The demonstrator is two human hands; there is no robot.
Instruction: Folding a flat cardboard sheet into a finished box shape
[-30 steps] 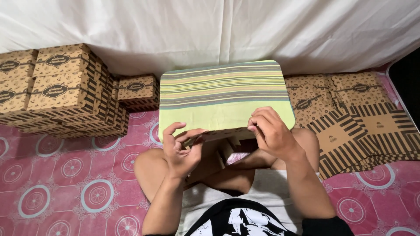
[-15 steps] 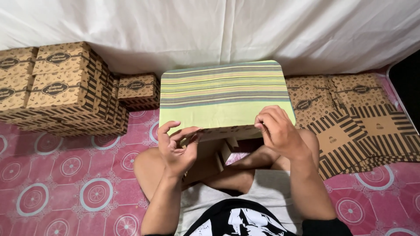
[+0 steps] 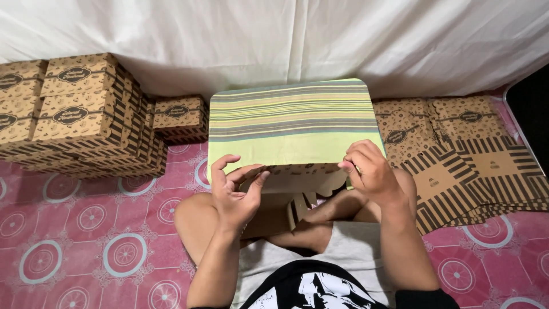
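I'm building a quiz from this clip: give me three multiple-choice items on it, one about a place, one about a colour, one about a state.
1. Where are the folded boxes stacked?
A. person's left
B. person's right
C. on the small table

2. What colours is the small table?
A. plain red
B. green with stripes
C. black

3. How is the cardboard piece held?
A. by both hands
B. by one hand
C. lying untouched

Key: 1 A, the stack stands at the left edge. 2 B, its top shows this. 3 A, left hand and right hand grip it.

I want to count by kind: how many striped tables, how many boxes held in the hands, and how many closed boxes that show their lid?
Striped table: 1
Half-folded box, held by left hand and right hand: 1
Closed boxes showing a lid: 5
Total: 7
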